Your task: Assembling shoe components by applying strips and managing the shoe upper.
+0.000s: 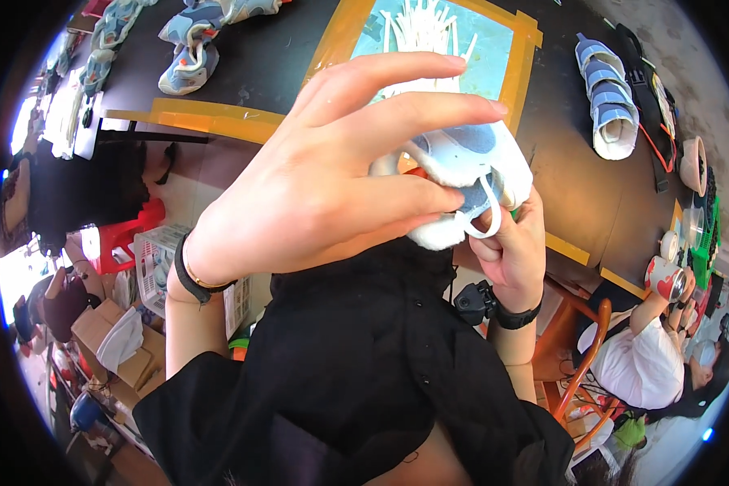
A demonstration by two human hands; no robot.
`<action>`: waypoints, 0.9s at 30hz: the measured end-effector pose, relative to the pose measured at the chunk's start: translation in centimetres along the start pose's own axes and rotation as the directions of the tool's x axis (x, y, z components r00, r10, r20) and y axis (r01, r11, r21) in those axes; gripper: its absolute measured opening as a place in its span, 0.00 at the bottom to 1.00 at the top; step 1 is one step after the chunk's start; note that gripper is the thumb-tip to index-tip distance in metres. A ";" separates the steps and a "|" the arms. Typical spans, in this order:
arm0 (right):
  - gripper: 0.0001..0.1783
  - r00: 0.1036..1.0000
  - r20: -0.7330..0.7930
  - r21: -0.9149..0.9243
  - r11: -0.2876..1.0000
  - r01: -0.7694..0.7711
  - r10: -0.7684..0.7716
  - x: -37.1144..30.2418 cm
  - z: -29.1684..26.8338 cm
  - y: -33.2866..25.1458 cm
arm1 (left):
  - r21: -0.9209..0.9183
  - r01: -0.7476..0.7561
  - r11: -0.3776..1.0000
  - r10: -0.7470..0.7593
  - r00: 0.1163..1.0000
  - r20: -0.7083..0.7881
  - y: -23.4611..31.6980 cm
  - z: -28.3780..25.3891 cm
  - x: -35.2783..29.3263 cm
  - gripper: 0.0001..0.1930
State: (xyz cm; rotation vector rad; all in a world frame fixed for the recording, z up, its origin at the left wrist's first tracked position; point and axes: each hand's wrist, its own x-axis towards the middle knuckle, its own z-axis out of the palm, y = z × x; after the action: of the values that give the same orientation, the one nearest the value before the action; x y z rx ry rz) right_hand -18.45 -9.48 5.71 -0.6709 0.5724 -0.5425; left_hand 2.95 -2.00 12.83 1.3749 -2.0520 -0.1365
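Note:
A small blue-grey and white shoe [510, 158] with fluffy white edging is held up in front of my chest. My right hand [514, 255] grips it from below and the right side, its thumb near the opening. From the shoe hangs a loop of white lace [496, 212]. My left hand [324, 170] reaches across from the left, thumb and forefinger pinched together at the lace beside the shoe's opening. Its other fingers stretch out over the shoe and hide part of it. Exactly where the lace enters the pinch is hard to make out.
White laces [421, 28] lie in a bundle on a light blue mat edged with yellow tape. Similar shoes stand at the far left [190, 57], and a row [607, 101] is nested at the right. A co-worker [640, 364] sits at the right holding a can [664, 279].

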 end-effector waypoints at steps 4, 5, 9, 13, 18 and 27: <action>0.24 0.999 -0.013 -0.013 0.999 -0.034 0.034 0.1 0.1 0.3 | -0.047 -0.072 0.996 0.069 0.996 -0.062 -0.5 1.0 -0.5 0.12; 0.24 0.999 -0.012 -0.015 0.999 -0.038 0.037 0.1 0.1 0.3 | -0.083 -0.077 0.994 0.072 0.995 -0.062 -0.5 1.2 -0.6 0.12; 0.24 1.000 0.007 -0.046 0.999 -0.027 0.027 0.1 0.2 0.5 | -0.110 -0.100 0.989 0.097 0.995 -0.029 -1.2 1.5 -0.8 0.13; 0.27 0.997 -0.040 0.006 0.998 -0.069 0.069 0.3 0.6 0.5 | -0.127 -0.133 0.983 0.123 0.989 -0.081 -1.6 2.0 -1.2 0.12; 0.31 0.999 -0.024 -0.112 0.993 0.041 -0.044 0.2 1.6 0.6 | -0.023 -0.161 0.987 0.161 0.987 -0.008 -1.2 1.8 -0.9 0.10; 0.28 1.000 0.010 0.096 0.995 -0.006 0.005 0.4 1.4 0.8 | 0.053 -0.069 0.996 0.071 0.997 -0.034 -0.6 1.3 -1.3 0.09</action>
State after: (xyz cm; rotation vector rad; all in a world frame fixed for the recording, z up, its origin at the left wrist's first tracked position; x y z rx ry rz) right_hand -17.06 -8.61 5.96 -0.5805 0.5349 -0.5580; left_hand 2.98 -1.48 10.90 1.3244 -2.0841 -0.0288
